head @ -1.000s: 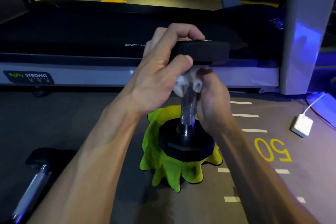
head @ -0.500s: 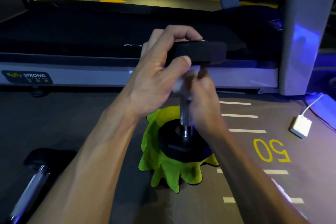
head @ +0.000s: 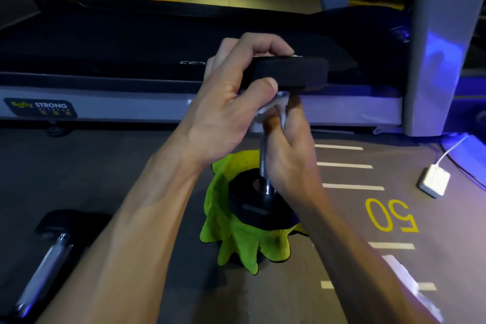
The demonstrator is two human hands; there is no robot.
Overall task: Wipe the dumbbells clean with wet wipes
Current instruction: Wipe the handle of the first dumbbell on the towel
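The dumbbell point(head: 265, 139) stands upright on a green cloth point(head: 231, 242) on the floor point(head: 105, 166), near the treadmill's point(head: 157, 102) front edge. The left hand point(head: 226, 110) grips its top head; the right hand point(head: 289, 150) curls round the handle, pressing a white wet wipe point(head: 276, 110). The treadmill label point(head: 39, 107) reads "BODY STRONG"; the floor says "50" point(head: 390, 216).

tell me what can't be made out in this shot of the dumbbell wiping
Head view only:
- Upper handle of the upright dumbbell: hidden by the right hand and wet wipe.
- Second dumbbell: cut off by the left and bottom edges.
- Green cloth: its middle is covered by the dumbbell's lower head.
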